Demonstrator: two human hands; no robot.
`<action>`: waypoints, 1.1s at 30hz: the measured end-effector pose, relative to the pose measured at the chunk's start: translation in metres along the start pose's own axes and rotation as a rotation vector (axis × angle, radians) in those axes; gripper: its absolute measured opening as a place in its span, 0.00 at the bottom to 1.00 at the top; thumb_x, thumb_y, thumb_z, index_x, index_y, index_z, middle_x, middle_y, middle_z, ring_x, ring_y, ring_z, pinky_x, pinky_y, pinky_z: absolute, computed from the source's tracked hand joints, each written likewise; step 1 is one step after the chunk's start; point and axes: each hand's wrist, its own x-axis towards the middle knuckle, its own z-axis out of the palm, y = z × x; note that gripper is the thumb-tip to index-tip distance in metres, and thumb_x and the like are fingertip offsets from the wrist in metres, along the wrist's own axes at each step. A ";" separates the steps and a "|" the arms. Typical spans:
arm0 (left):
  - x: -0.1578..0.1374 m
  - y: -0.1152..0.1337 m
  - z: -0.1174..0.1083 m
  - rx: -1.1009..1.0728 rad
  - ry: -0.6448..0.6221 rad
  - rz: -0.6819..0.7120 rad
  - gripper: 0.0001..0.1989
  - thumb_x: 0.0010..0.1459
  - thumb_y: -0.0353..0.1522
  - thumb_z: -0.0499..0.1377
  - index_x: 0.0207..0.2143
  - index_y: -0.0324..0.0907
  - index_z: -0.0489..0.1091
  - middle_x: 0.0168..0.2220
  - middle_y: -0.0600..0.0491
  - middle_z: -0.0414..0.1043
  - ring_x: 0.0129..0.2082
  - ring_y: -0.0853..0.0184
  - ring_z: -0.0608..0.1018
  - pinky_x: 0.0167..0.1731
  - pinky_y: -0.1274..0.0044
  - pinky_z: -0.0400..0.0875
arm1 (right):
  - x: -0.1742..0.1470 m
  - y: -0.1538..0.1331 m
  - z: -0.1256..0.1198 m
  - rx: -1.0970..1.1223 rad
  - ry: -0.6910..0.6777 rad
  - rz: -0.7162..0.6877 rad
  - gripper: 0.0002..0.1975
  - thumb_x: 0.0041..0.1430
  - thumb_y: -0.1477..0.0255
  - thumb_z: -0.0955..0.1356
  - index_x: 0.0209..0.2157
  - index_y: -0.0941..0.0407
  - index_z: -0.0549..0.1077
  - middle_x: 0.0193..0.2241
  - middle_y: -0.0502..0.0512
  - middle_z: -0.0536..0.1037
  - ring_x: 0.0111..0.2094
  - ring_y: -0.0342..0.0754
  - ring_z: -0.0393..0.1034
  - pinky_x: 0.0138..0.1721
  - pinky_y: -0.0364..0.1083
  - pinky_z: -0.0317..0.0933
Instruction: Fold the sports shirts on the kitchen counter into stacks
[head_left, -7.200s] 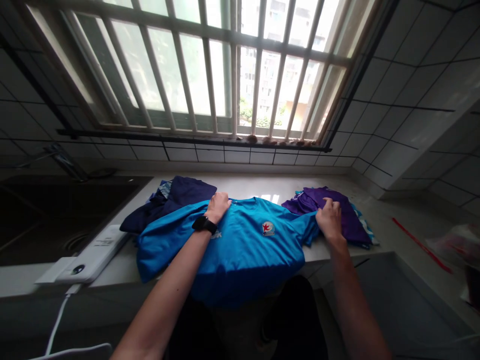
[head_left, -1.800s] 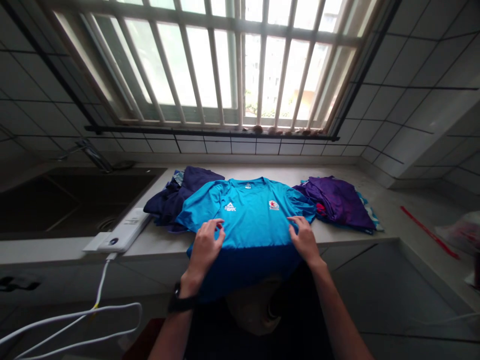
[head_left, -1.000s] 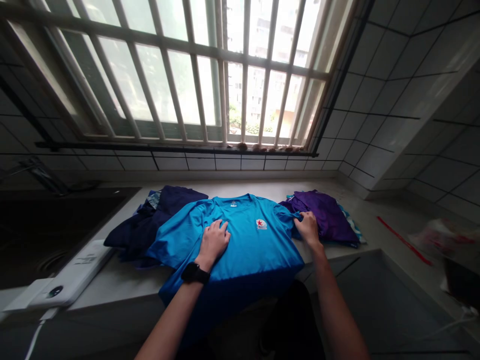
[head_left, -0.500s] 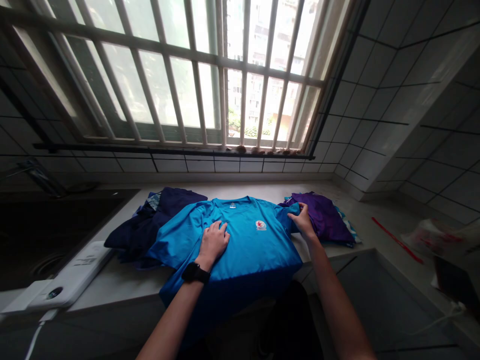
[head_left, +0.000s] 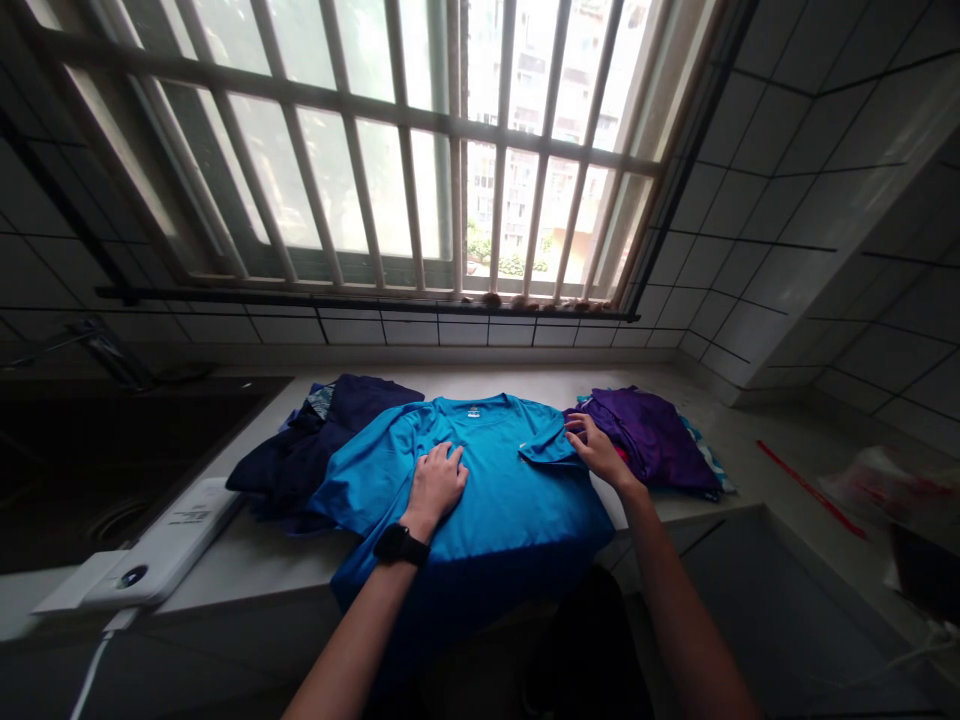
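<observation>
The T-shirt [head_left: 480, 480] is bright blue. The heap of clothes [head_left: 330, 430] to its left is dark navy, and the folded pile [head_left: 652, 440] to its right is purple with a turquoise-and-white edge. The worktop [head_left: 247, 545] is pale, the wristwatch [head_left: 400, 545] black, the wall tiles [head_left: 757, 250] white with dark joints.

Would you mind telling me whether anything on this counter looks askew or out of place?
The blue shirt lies only partly on the counter; its lower part hangs over the front edge. Its right sleeve is folded inward under the right hand, while the left hand rests flat on the chest. Nothing looks spilled or damaged.
</observation>
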 end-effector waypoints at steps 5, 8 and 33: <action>0.000 -0.001 0.002 -0.001 0.018 0.002 0.21 0.67 0.31 0.52 0.59 0.40 0.75 0.62 0.39 0.74 0.62 0.52 0.75 0.59 0.62 0.70 | -0.010 0.007 0.006 -0.331 -0.180 0.005 0.14 0.56 0.70 0.75 0.45 0.54 0.79 0.44 0.57 0.80 0.45 0.52 0.76 0.49 0.46 0.68; 0.000 -0.001 0.003 -0.002 0.024 0.003 0.21 0.67 0.31 0.52 0.58 0.42 0.75 0.62 0.39 0.74 0.61 0.52 0.75 0.58 0.61 0.70 | -0.018 0.005 0.012 -0.389 -0.129 0.010 0.12 0.57 0.76 0.72 0.43 0.53 0.80 0.42 0.54 0.81 0.43 0.50 0.76 0.45 0.43 0.66; -0.001 -0.002 0.001 -0.018 0.003 -0.001 0.22 0.66 0.31 0.52 0.59 0.41 0.74 0.63 0.39 0.73 0.61 0.51 0.75 0.58 0.60 0.70 | 0.040 -0.022 0.048 -0.714 0.007 0.245 0.23 0.70 0.74 0.59 0.62 0.60 0.71 0.62 0.74 0.70 0.61 0.62 0.67 0.57 0.56 0.64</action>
